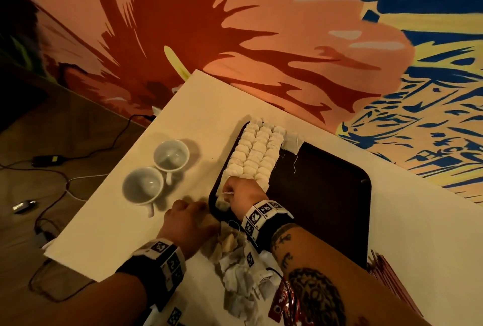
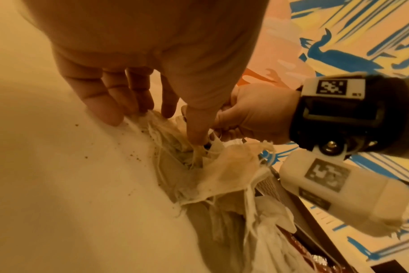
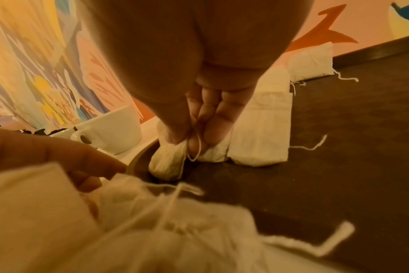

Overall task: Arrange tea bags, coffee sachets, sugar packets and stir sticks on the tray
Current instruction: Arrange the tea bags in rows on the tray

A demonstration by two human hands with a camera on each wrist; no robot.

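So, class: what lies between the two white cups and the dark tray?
Only bare white table separates the cups from the tray, seen in the head view.

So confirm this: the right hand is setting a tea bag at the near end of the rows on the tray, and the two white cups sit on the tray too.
Not quite. The two white cups stand on the table, left of the tray, as the head view shows. The rest holds: the right hand pinches a tea bag at the near end of the rows.

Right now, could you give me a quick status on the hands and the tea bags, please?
Right hand pinching a tea bag onto the tray. Left hand in the loose pile. Nothing blocking.
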